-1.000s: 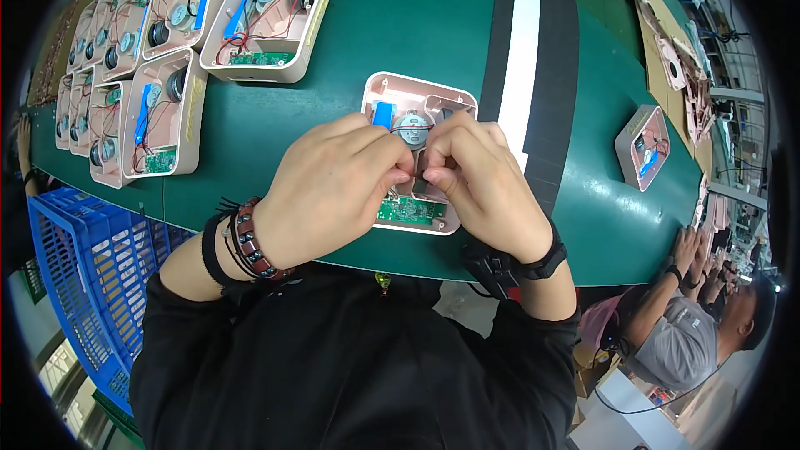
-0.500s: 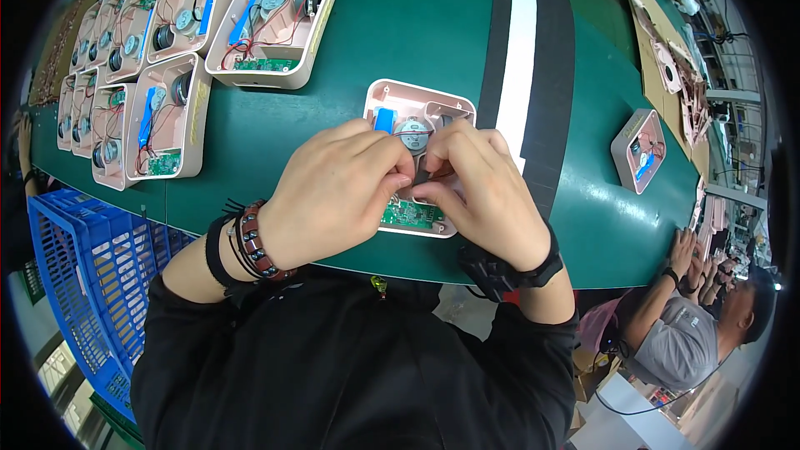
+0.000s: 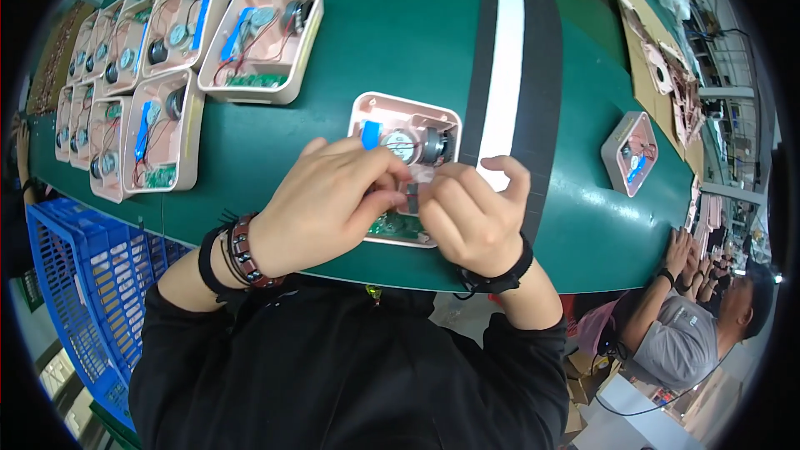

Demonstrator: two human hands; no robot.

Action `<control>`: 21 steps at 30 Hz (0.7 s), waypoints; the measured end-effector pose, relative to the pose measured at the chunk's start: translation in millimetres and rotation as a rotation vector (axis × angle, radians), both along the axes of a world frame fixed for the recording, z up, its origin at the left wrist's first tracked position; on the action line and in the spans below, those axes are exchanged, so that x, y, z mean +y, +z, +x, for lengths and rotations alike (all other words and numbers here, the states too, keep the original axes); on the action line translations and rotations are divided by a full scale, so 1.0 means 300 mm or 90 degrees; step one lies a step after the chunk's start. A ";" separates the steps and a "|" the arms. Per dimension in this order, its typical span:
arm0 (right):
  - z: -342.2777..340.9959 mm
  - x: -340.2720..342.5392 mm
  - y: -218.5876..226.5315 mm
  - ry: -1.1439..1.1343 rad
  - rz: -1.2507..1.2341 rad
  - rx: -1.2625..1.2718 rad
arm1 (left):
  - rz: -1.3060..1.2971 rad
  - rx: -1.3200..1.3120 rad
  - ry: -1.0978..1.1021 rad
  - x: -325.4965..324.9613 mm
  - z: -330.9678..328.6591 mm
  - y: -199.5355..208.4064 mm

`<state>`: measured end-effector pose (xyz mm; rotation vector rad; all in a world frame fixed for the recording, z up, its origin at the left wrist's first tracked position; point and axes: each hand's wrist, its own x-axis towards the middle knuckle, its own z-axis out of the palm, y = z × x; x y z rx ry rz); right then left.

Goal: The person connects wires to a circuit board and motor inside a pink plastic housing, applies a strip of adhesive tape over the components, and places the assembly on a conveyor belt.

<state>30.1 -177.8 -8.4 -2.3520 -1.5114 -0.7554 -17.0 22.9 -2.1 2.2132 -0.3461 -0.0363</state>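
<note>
A pale pink plastic housing (image 3: 450,110) lies open on the table in front of me. Inside it are a round silver speaker (image 3: 402,147), a black cylindrical speaker (image 3: 433,146), a blue-wrapped part (image 3: 371,134) and a green circuit board (image 3: 398,225). My left hand (image 3: 329,187) pinches thumb and index finger at a small dark grey strip (image 3: 412,193) above the housing. Curled at the strip's other side is my right hand (image 3: 477,217), its thumb and fingertips mostly hidden behind its knuckles. Red wires cross the silver speaker.
Several similar filled housings (image 3: 279,87) stand at the left, and one more housing (image 3: 630,154) at the right. A black mat with a white strip (image 3: 504,58) runs beside my work. Below the left edge sits a blue crate (image 3: 92,283); a co-worker (image 3: 683,333) is at the right.
My right hand has turned and shifted slightly down, uncovering the black speaker. The left hand stays pinched near the strip. The view has shifted a little, so the housing appears lower and further left.
</note>
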 end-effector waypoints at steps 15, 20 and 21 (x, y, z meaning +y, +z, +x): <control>-0.004 0.001 -0.064 0.041 0.223 -0.018 | -0.171 0.153 0.031 0.010 0.005 -0.099; 0.026 0.003 -0.100 0.127 0.236 0.057 | -0.124 0.116 0.015 0.016 0.041 -0.077; 0.037 0.009 -0.101 0.126 0.225 0.087 | -0.106 0.099 0.021 0.029 0.037 -0.070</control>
